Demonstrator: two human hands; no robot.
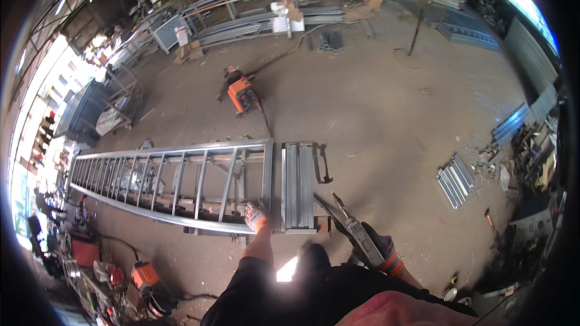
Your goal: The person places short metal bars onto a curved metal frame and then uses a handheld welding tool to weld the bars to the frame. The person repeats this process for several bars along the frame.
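Observation:
A long metal frame with several crossbars, like a ladder or railing panel, lies on supports in front of me and to the left. My left hand, in a grey and orange glove, is closed on this frame at its near right corner. In my right hand, gloved the same way, is a grey welding gun with a narrow nozzle, pointing forward and left. Its nozzle is apart from the frame. The glove's fingers are partly hidden behind the gun. Beside the frame's right end lies a stack of grey metal profiles.
An orange machine stands on the floor beyond the frame. A dark clamp sits right of the profiles. Metal strips and a hammer lie to the right. Another orange machine is at lower left, with cables near it.

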